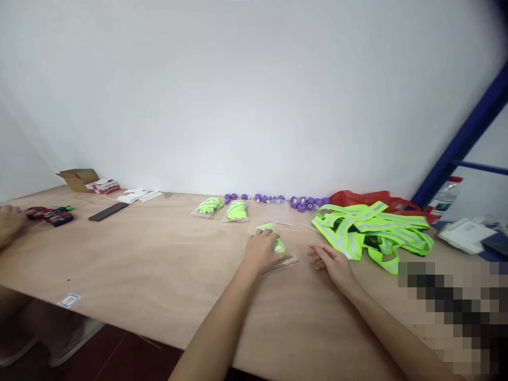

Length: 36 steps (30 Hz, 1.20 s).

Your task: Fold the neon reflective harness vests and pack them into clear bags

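My left hand [262,250] lies over a clear zip bag [289,261] with a folded yellow-green reflective strap [279,246] inside, its fingers curved around the bundle. The bag is flat on the table, partly hidden by that hand. To the right, my right hand [331,263] rests by the table surface with loosely curled fingers, and I see nothing in it. Just beyond it lies a loose heap of yellow-green reflective straps [369,225] with grey stripes. Two more packed bags, a left one [209,206] and a right one [237,210], lie farther back.
Several purple rolls [301,205] line the wall, with a flat clear bag [279,214] before them. A red bag [365,198] and a bottle [446,197] are at right. A cardboard box [77,180] stands back left; another person's hand [11,222] is at the left edge.
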Tool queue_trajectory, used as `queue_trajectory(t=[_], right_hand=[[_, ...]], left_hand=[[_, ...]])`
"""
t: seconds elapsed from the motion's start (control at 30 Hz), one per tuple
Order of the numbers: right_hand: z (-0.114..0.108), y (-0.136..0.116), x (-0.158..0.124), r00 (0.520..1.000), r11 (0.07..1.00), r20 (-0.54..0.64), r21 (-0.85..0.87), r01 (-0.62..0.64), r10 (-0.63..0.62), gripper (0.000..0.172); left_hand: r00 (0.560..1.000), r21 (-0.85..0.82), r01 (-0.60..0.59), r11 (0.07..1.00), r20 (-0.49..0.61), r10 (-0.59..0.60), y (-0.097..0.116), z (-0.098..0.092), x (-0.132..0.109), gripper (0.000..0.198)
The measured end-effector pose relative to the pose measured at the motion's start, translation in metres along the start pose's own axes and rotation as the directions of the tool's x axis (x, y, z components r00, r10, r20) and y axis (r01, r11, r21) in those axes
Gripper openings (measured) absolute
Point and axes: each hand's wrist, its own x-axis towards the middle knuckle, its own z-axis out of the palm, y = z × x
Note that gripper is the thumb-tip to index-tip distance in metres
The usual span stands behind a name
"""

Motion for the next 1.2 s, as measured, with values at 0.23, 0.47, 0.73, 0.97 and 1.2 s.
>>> queue_trajectory(t=[0.23,0.47,0.73,0.97,1.2], right_hand=[[0.021,0.007,0.048,0.957,0.757,0.038,-0.603,0.252,-0.288,0.035],[0.048,0.010,0.072,0.873,0.397,0.407,-0.779,0.486,-0.269,0.047],[0.047,0.005,0.068,0.891,0.283,0.401,-0.848,0.448,-0.212,0.053],[0.064,-0.005,0.083,0.886,0.282,0.441,-0.839,0.464,-0.146,0.060],[0.073,-0.007,0.082,0.949,0.274,0.251,-0.915,0.297,-0.192,0.042]], left_hand=[[1.000,0.080,0.009,0.997,-0.012,-0.008,-0.022,0.006,0.002,0.046],[0.970,0.068,0.194,0.979,-0.162,-0.181,-0.033,0.003,0.011,0.025],[0.964,0.007,0.258,0.966,-0.072,-0.256,-0.031,0.014,0.012,0.035],[0.961,-0.017,0.257,0.966,-0.096,-0.258,-0.037,0.012,0.008,0.031],[0.957,0.005,0.264,0.965,-0.128,-0.261,-0.047,0.016,0.008,0.031]])
